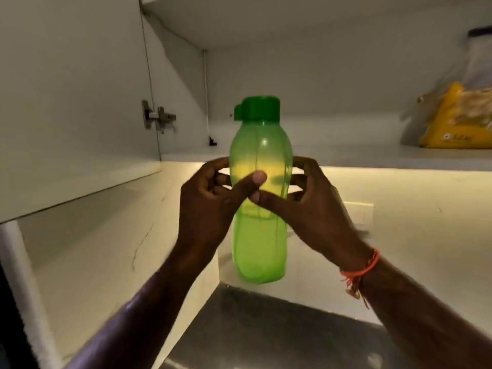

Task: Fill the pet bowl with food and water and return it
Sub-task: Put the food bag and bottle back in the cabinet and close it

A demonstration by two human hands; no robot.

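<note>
A translucent green water bottle (259, 235) with a darker green flip cap (257, 107) stands upright in mid-air in front of an open wall cabinet. My left hand (210, 206) grips its waist from the left, thumb across the front. From the right, my right hand (314, 209) holds the same waist, fingers curled round it and thumb meeting the left thumb. An orange thread band circles my right wrist. No pet bowl is in view.
The white cabinet shelf (346, 155) carries a yellow food packet (458, 121) and a clear plastic bag at the far right. The cabinet door (74, 102) hangs open at left on its hinge. Below lie a lit white backsplash and a dark countertop (266, 328).
</note>
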